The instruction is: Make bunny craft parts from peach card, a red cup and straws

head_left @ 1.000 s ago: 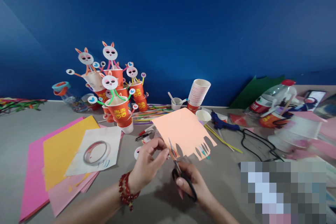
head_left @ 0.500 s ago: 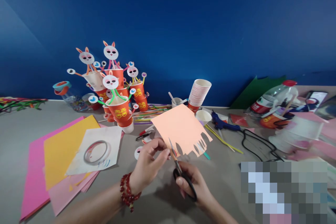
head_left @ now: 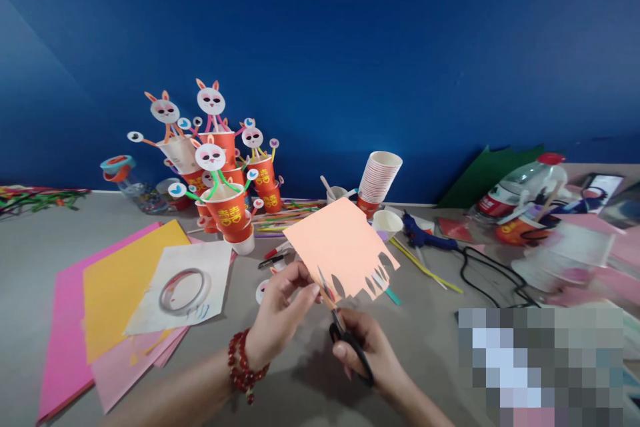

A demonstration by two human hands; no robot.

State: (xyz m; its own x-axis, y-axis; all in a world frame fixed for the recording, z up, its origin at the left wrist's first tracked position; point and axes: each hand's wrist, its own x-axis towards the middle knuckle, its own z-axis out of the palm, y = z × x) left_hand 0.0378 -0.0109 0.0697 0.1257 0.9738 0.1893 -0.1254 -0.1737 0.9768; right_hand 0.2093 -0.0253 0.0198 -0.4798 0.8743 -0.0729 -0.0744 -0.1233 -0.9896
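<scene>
Between thumb and fingers, my left hand [head_left: 286, 303] pinches the near left corner of a peach paper sheet [head_left: 336, 243], held up over the table. Its near edge is ragged, with several curved notches cut out. My right hand [head_left: 367, 347] grips black-handled scissors [head_left: 353, 343], whose blades point up and left into the paper beside my left fingertips. Under my left hand a white paper rabbit face [head_left: 262, 290] lies partly hidden, and a red marker [head_left: 278, 251] and a black marker [head_left: 273, 260] rest just behind it.
Paper-cup rabbit figures [head_left: 227, 213] stand at the back left. A tape roll [head_left: 184, 291] lies on white paper, over yellow [head_left: 115, 280] and pink sheets [head_left: 67, 320]. Stacked cups [head_left: 379, 177], a blue glue gun [head_left: 427, 235] with a black cord and a plastic bottle [head_left: 523, 183] are rightward.
The peach sheet has shifted slightly left and tilted a little. Both hands and the scissors have moved slightly left with it, keeping their grips.
</scene>
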